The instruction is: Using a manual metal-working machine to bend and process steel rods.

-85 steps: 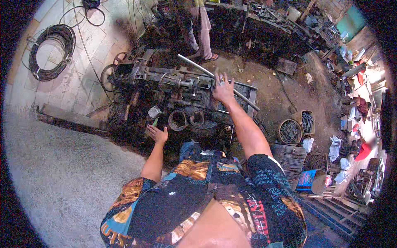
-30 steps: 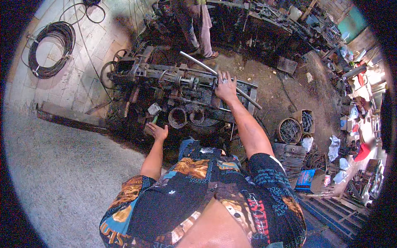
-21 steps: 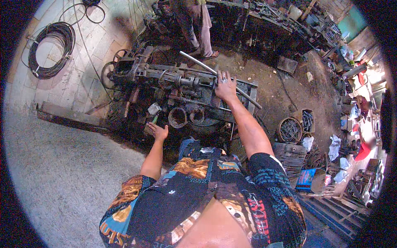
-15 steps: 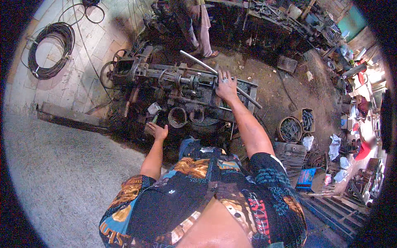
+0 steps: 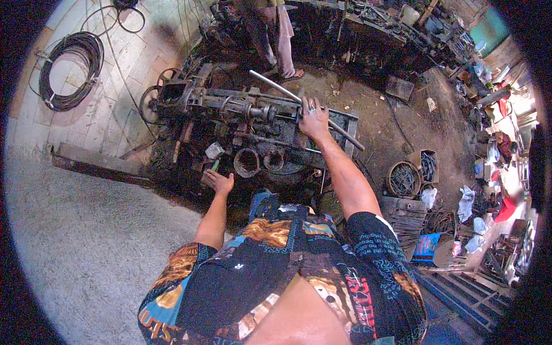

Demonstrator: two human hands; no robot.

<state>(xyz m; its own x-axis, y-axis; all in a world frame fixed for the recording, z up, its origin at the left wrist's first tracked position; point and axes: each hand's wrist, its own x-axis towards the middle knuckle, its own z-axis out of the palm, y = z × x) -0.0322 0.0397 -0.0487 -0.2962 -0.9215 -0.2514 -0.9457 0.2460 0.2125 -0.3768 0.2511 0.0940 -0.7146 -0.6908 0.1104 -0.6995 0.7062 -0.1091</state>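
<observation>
My right hand [image 5: 314, 122] is wrapped over the middle of a long metal bar [image 5: 275, 86], with a ring on one finger. The bar lies slantwise across the right part of a dark, greasy machine [image 5: 201, 100] with rails, a round chuck-like part [image 5: 264, 114] and a wheel at its left end. Lower down, my left hand [image 5: 219, 183] has its fingers stretched out and thumb apart, at the machine's near edge. Just above those fingers are a thin green handle [image 5: 215, 165] and a whitish block [image 5: 214, 150]. Two round tins [image 5: 247, 163] stand to the right of that hand.
A coil of black cable [image 5: 72, 72] lies on the pale floor at left. Another person's legs [image 5: 283, 46] stand beyond the machine. At right are a round basket [image 5: 403, 179] and a box [image 5: 427, 167] of metal pieces. A cluttered workbench [image 5: 379, 26] runs along the back.
</observation>
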